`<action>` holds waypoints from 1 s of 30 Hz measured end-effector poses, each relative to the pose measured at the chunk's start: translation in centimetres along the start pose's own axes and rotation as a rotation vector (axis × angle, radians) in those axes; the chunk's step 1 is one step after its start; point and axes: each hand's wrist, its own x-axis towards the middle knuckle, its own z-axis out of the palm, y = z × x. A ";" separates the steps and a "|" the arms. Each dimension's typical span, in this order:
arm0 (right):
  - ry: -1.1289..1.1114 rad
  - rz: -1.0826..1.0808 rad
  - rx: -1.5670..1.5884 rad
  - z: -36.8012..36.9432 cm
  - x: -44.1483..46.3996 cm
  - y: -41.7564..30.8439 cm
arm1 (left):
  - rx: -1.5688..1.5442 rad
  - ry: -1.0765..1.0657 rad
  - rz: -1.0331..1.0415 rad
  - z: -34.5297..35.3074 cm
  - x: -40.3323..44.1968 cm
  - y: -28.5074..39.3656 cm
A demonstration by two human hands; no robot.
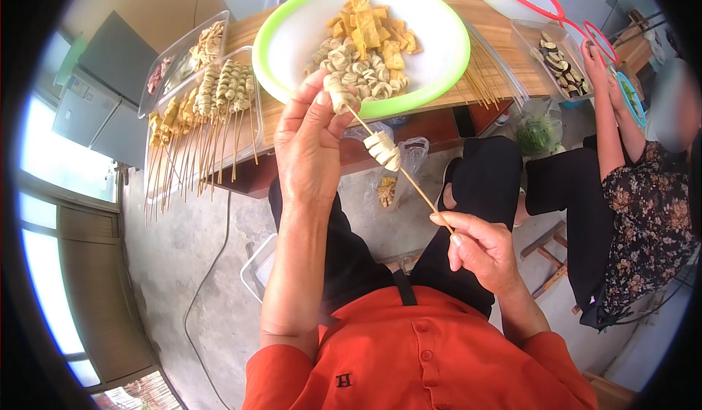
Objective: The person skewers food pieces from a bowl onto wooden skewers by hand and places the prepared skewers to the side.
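My left hand pinches a pale rolled tofu-skin piece at the upper end of a wooden skewer. Lower on the same stick sits another pale coiled piece. My right hand grips the skewer near its bare lower end, thumb and index finger closed on it. Just beyond my left hand stands a large white bowl with a green rim. Inside it lie many pale rolls and a heap of yellow-brown fried tofu pieces.
Loaded skewers rest in a clear tray at left, sticks overhanging the table edge. Bare skewers lie right of the bowl, beside a tray of dark-skinned slices. Another person sits at right, hands near a red-rimmed basket. A cable crosses the floor.
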 end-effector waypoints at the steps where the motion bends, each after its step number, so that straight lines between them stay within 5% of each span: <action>1: 0.000 0.000 0.000 0.0 0.0 0.0 | 0.000 0.000 0.000 0.1 -0.1 0.0; 30: 0.055 0.038 0.142 1.3 0.0 0.0 | -0.039 -0.078 0.024 0.8 -1.1 -0.5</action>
